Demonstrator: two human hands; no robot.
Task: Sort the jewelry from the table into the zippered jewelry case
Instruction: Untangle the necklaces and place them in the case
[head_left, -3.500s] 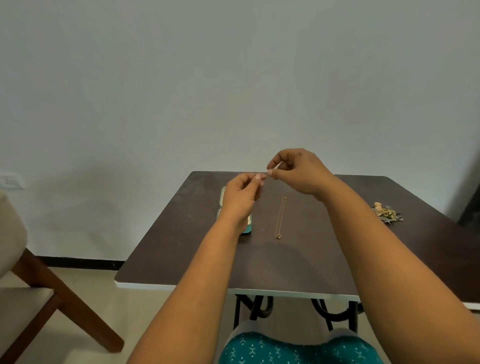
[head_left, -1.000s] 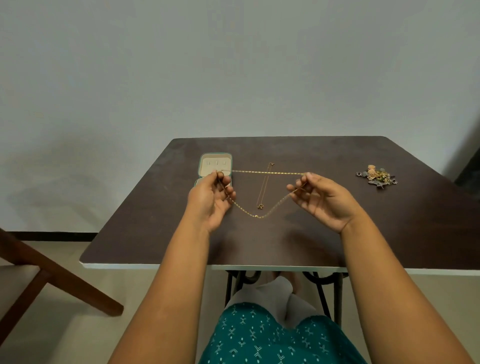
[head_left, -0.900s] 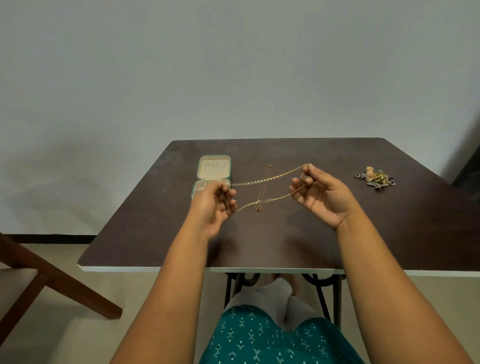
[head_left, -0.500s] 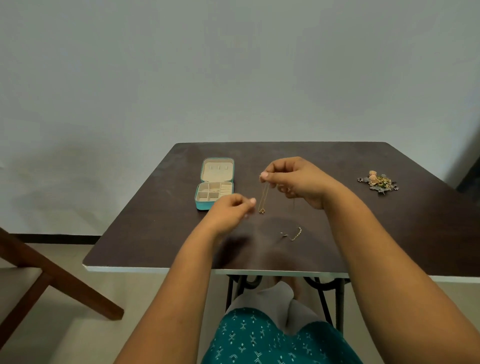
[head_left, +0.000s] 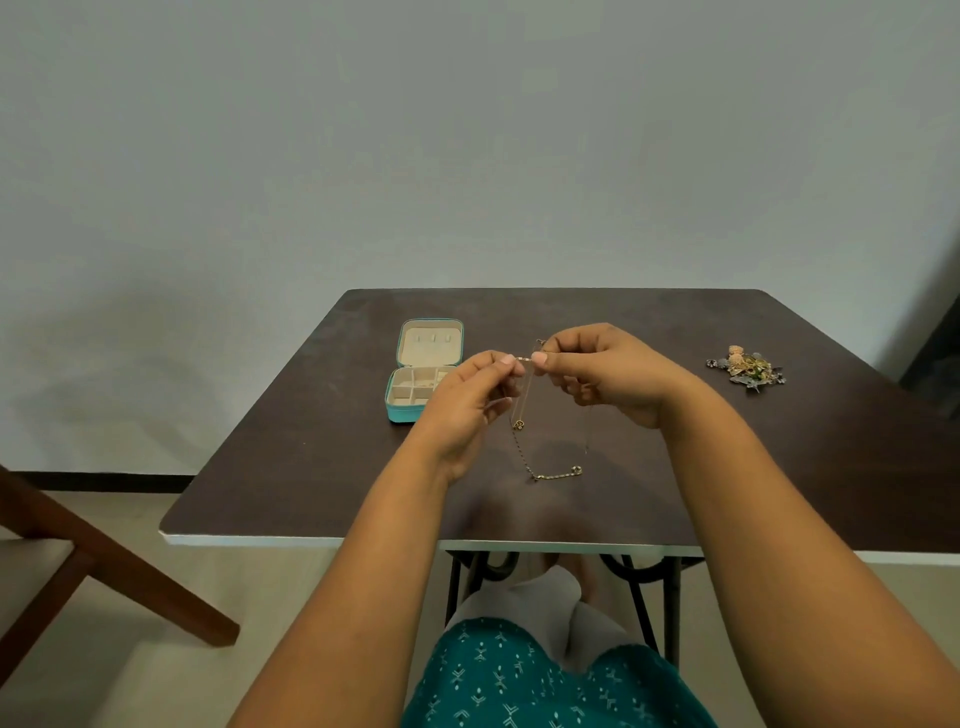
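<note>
Gold chain (head_left: 550, 470) is held up over the table by both hands, ends pinched close together. The left hand (head_left: 470, 400) is curled, thumb and forefinger nipped on one end. The right hand (head_left: 605, 371) is curled too, thumb and forefinger nipped on the other end. A short bit of chain is stretched between the two pinches; the rest is hung in a loop, its bottom lying on the dark wooden table (head_left: 311, 467).

Step judged: the chain is being clasped or gathered before stowing; which one cannot be told, the clasp is too small. Next move, as a guess: the chain is to be bunched small and carried left to the teal zippered jewelry case (head_left: 415, 400), then lowered into a compartment. A fine grip is called for, as the loop can snag or tangle.

A second, thinner necklace with a small pendant (head_left: 518, 425) is seen just behind the hands, apparently laid on the table; contact with the held chain cannot be told.

Counts: two hands, two chains, one case (lying open, lid flat, divided tray at the near side, some small pieces seemingly inside), one heap of mixed jewelry (head_left: 748, 366) well apart at the right, piece count not readable. One wooden chair (head_left: 78, 561) is partly seen at the left.
</note>
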